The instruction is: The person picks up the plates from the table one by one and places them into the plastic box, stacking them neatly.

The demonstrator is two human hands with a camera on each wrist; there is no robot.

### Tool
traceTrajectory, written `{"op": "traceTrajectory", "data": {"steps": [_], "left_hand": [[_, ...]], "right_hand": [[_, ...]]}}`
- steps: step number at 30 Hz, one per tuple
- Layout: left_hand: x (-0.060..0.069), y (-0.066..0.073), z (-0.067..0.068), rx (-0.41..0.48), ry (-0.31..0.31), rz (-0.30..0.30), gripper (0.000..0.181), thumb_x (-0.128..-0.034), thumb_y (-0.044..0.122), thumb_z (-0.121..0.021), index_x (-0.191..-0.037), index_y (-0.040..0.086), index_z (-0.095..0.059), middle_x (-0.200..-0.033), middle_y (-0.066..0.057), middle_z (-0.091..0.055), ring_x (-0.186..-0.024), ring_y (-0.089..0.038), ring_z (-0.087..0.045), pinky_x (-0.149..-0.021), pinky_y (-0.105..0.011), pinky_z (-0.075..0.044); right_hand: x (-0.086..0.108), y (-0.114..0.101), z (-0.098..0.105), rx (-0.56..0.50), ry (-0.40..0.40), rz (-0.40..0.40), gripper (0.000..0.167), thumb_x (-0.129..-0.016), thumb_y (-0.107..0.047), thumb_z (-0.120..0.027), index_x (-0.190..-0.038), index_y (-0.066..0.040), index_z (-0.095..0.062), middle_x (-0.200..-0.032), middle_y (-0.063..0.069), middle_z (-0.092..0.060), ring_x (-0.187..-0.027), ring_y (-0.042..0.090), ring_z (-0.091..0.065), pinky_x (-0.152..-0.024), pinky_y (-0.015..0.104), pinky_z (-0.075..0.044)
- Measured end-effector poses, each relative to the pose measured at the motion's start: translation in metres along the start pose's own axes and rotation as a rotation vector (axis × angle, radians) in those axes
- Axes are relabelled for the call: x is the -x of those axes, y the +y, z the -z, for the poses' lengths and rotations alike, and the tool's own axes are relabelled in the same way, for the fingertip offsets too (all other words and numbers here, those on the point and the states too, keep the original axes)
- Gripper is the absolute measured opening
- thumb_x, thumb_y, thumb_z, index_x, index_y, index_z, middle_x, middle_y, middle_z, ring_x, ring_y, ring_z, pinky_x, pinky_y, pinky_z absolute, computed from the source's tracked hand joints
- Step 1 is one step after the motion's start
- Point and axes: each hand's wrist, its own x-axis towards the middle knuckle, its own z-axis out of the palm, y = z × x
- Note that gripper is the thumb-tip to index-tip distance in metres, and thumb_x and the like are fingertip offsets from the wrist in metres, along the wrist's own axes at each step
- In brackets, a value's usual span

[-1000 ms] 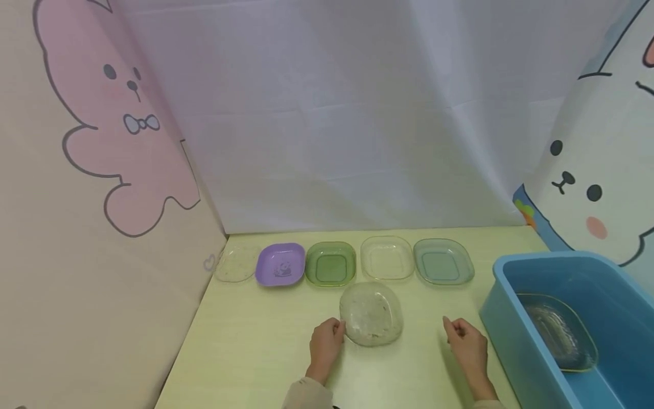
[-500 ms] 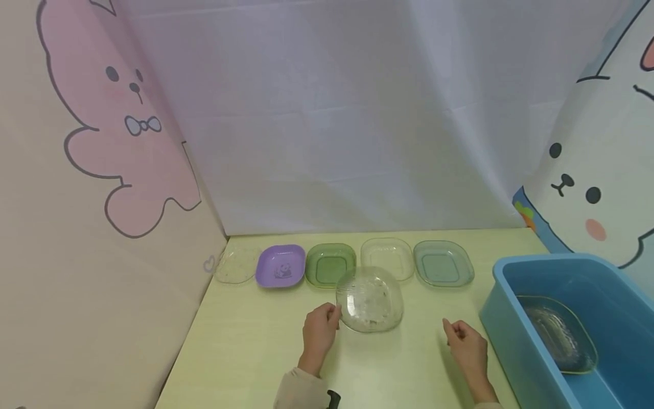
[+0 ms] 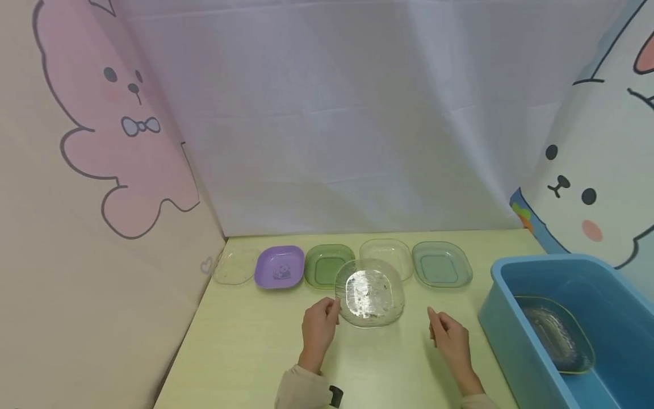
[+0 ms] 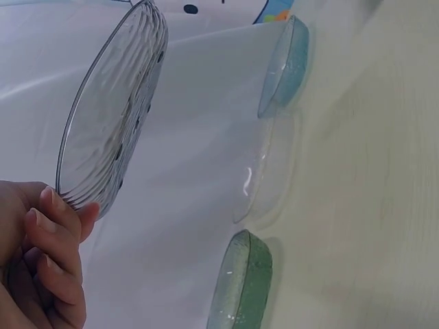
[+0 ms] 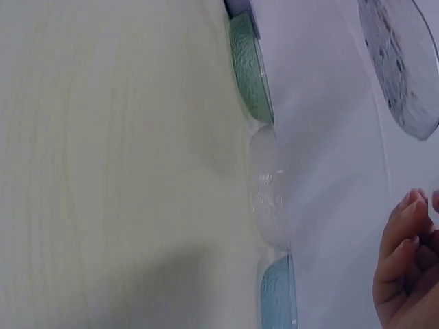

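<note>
My left hand (image 3: 319,326) pinches the left edge of a clear ribbed plate (image 3: 370,295) and holds it above the table. In the left wrist view, the plate (image 4: 113,116) tilts steeply, with thumb and fingers on its lower rim. To the right, my right hand (image 3: 452,338) hovers apart from the plate with loosely curled fingers and holds nothing. Behind the lifted plate stands a row of dishes: a clear speckled one (image 3: 236,267), a purple one (image 3: 279,267), a green one (image 3: 327,267), another clear one (image 3: 386,250) partly covered by the lifted plate, and a pale blue-green one (image 3: 441,264).
A blue plastic tub (image 3: 531,341) stands at the right with a clear dish (image 3: 557,335) leaning inside it. A pale yellow table (image 3: 245,352) lies under everything. A white cloth (image 3: 327,142) hangs behind, with cartoon-printed panels at both sides.
The left hand has raised the clear plate off the table, up and away from me, toward the dish row. Lately the right hand has shifted a little left and forward.
</note>
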Motion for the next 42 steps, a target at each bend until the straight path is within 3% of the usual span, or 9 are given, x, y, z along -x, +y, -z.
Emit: {"op": "traceTrajectory", "data": {"steps": [6, 10, 16, 24, 33, 42], "left_hand": [[0.003, 0.001, -0.003, 0.008, 0.01, 0.009, 0.022, -0.0893, 0.022, -0.057, -0.072, 0.01, -0.066, -0.05, 0.003, -0.053, -0.04, -0.003, -0.032, -0.041, -0.019, -0.027], [0.004, 0.0, -0.004, 0.012, 0.023, 0.005, 0.023, -0.089, 0.021, -0.057, -0.071, 0.01, -0.065, -0.049, 0.004, -0.053, -0.04, -0.003, -0.032, -0.041, -0.019, -0.027], [0.006, -0.004, -0.006, 0.008, 0.026, 0.008, 0.024, -0.0893, 0.023, -0.057, -0.07, 0.01, -0.064, -0.049, 0.004, -0.052, -0.041, -0.002, -0.032, -0.041, -0.02, -0.028], [0.008, -0.008, -0.009, 0.008, 0.038, 0.009, 0.024, -0.0883, 0.024, -0.058, -0.068, 0.012, -0.063, -0.049, 0.005, -0.053, -0.041, -0.002, -0.033, -0.042, -0.02, -0.029], [0.008, -0.009, -0.008, 0.015, 0.055, 0.013, 0.023, -0.0875, 0.025, -0.059, -0.068, 0.014, -0.063, -0.049, 0.005, -0.053, -0.041, -0.002, -0.034, -0.042, -0.02, -0.029], [0.008, -0.012, -0.01, 0.059, 0.069, 0.005, 0.03, -0.0872, 0.038, -0.059, -0.07, 0.014, -0.065, -0.049, 0.005, -0.054, -0.041, 0.002, -0.036, -0.044, -0.02, -0.03]], "right_hand": [[0.007, -0.026, -0.013, -0.088, -0.184, 0.0, 0.052, -0.099, -0.039, -0.035, -0.071, 0.001, -0.055, -0.055, -0.001, -0.049, -0.043, 0.007, -0.044, -0.044, 0.022, -0.037], [0.01, -0.033, -0.019, -0.094, -0.233, 0.025, 0.052, -0.099, -0.037, -0.033, -0.071, 0.001, -0.055, -0.055, 0.0, -0.05, -0.043, 0.007, -0.044, -0.044, 0.022, -0.036], [0.013, -0.038, -0.025, -0.109, -0.238, 0.026, 0.05, -0.099, -0.036, -0.036, -0.068, -0.001, -0.054, -0.054, -0.001, -0.049, -0.042, 0.006, -0.044, -0.044, 0.022, -0.037], [0.015, -0.041, -0.03, -0.079, -0.221, 0.11, 0.043, -0.098, -0.027, -0.041, -0.064, -0.003, -0.053, -0.052, 0.0, -0.05, -0.04, 0.004, -0.042, -0.041, 0.02, -0.036], [0.013, -0.043, -0.032, 0.01, -0.221, 0.102, 0.042, -0.098, -0.022, -0.043, -0.062, -0.004, -0.054, -0.051, 0.0, -0.051, -0.039, 0.004, -0.042, -0.041, 0.02, -0.035], [0.01, -0.047, -0.029, 0.078, -0.191, 0.124, 0.041, -0.097, -0.019, -0.043, -0.06, -0.007, -0.054, -0.048, -0.003, -0.05, -0.039, 0.004, -0.043, -0.041, 0.02, -0.032]]}}
